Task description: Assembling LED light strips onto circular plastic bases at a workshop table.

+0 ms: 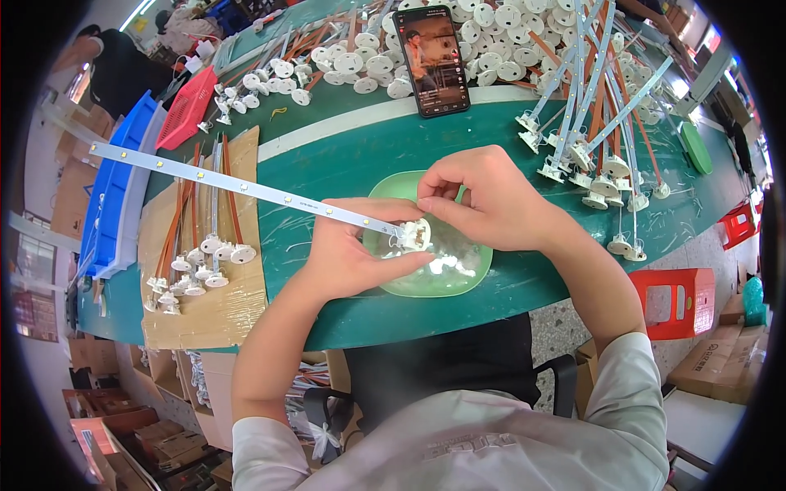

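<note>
Head view, LED strip (264,194) over cardboard (221,315); phone (431,61) beyond bowl (444,286)

Dressed in a pale grey-white shirt (491,413), lightly creased, with short, loose sleeves: left sleeve (266,452) below left grip (348,258), right sleeve (626,401) below and outboard of right grip (489,202). Bare from sleeves to grips. Marked across the chest, below both grips, with faint lettering (468,444).
</note>
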`<state>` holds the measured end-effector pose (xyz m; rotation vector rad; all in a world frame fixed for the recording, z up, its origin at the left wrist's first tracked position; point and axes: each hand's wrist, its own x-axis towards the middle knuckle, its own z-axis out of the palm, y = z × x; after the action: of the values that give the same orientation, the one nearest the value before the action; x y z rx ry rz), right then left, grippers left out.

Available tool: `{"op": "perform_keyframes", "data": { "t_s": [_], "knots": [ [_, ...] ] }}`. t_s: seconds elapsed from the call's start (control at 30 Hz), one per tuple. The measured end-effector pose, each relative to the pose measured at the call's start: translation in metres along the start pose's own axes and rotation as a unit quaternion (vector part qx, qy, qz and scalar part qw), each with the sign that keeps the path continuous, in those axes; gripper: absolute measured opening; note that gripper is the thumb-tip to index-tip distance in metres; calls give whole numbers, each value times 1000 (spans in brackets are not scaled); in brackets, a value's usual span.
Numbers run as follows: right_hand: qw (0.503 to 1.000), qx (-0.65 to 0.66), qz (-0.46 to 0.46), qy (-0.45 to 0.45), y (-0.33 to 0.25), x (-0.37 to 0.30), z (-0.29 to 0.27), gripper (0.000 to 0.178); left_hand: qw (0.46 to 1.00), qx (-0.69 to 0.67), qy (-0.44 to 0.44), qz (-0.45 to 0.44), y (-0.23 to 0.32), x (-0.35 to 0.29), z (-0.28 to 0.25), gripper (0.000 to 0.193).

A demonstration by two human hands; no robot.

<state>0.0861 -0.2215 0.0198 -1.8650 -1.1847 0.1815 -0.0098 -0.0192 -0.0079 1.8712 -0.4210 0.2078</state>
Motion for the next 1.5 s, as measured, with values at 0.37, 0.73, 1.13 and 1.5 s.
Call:
{"op": "perform_keyframes", "data": {
  "t_s": [0.37, 0.73, 1.13, 1.5],
  "knots": [
    [999, 0, -18, 33, 1, 1, 4, 8, 1000, -18, 21, -6, -1, 0, -3, 39],
    [998, -20, -52, 36, 3, 0, 5, 6, 1000, 0, 17, -11, -2, -1, -3, 39],
    [931, -81, -218, 281, -11, -4, 16, 11, 973, -199, 110, 24, -5, -1, -3, 53],
    [920, -63, -269, 277, -11, -6, 37, 16, 918, -381, 110, -4, -7, -5, 0, 62]
  ]
}}
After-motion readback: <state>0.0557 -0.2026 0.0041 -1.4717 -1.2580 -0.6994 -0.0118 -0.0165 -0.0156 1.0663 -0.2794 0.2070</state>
